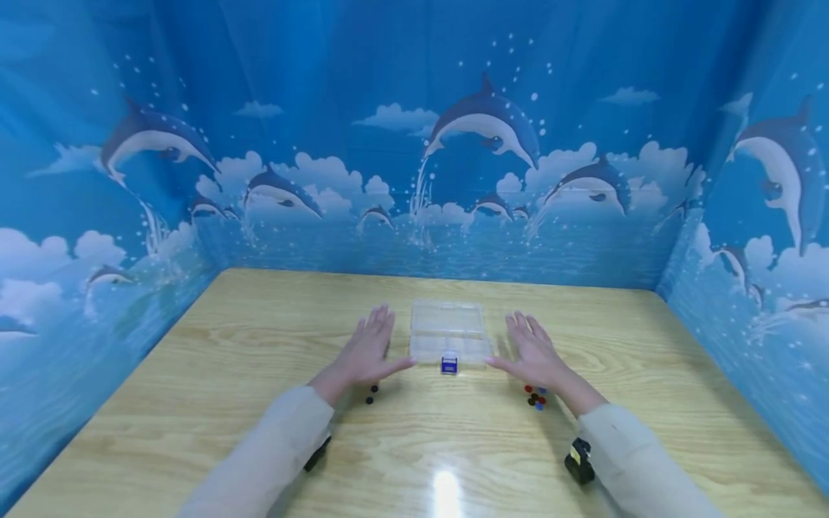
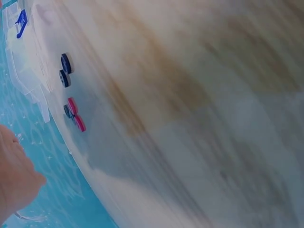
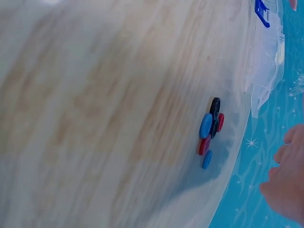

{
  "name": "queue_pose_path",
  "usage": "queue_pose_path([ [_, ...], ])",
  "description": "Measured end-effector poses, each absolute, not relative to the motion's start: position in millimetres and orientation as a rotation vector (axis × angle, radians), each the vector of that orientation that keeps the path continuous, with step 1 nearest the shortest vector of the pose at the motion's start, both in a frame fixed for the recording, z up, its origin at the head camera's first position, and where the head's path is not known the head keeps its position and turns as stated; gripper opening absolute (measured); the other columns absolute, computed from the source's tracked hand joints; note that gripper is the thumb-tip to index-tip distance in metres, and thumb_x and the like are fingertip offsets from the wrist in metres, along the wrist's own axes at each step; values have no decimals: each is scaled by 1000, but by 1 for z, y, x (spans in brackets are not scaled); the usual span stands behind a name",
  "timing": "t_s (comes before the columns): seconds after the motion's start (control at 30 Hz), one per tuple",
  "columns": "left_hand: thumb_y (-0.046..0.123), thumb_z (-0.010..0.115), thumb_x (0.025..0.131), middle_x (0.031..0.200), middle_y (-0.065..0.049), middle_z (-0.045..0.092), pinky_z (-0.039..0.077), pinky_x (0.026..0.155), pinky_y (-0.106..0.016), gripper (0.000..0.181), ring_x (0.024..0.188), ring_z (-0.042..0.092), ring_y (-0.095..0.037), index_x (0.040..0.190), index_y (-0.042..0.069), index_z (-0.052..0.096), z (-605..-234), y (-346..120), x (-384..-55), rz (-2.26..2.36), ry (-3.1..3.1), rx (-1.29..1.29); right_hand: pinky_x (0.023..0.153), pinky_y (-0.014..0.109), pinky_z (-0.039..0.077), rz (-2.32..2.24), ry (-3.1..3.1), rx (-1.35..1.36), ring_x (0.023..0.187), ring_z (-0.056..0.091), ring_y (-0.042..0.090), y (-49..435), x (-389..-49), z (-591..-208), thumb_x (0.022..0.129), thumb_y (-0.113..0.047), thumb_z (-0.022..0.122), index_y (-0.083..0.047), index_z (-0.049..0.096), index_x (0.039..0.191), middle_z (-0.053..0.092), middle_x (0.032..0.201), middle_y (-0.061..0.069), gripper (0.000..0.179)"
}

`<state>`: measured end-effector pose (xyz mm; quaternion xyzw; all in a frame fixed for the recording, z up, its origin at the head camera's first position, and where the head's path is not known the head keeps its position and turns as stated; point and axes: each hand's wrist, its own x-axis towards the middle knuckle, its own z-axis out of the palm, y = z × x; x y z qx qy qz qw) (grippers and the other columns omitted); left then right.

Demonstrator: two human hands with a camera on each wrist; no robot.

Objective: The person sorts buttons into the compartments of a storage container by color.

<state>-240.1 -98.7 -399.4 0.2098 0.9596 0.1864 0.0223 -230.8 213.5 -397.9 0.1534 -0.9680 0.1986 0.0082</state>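
Discs (image 1: 370, 400), dark and red, lie on the desk (image 1: 194, 410) beside the wrist of the left hand (image 1: 368, 354); if the left sleeve (image 1: 272, 446) is drawn inward too low, it could sweep them apart. This hand is spread and holds nothing, its thumb at the near corner of the clear box (image 1: 450, 334); whether it touches, I cannot tell. The box stands between both hands, seemingly open, with its blue latch (image 1: 450, 365) toward the person; one thumb that pushes inward could turn it askew. The right hand (image 1: 534, 356) is also spread, without anything held. Near its wrist lies a second group of discs (image 3: 205, 126), thin and crowded, so a hasty pinch could scatter them
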Motion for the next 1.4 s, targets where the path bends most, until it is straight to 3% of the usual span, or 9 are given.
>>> queue_pose_path([
  [1.4, 51, 40, 94, 156, -18, 6, 9, 118, -48, 78, 144, 8, -35, 147, -1, 14, -403, -67, -255, 545, 2893, 629, 114, 58, 7, 723, -3180, 445, 141, 4, 45, 177, -251, -404, 88, -57, 49, 6, 2, 146, 2, 154, 25, 98],
])
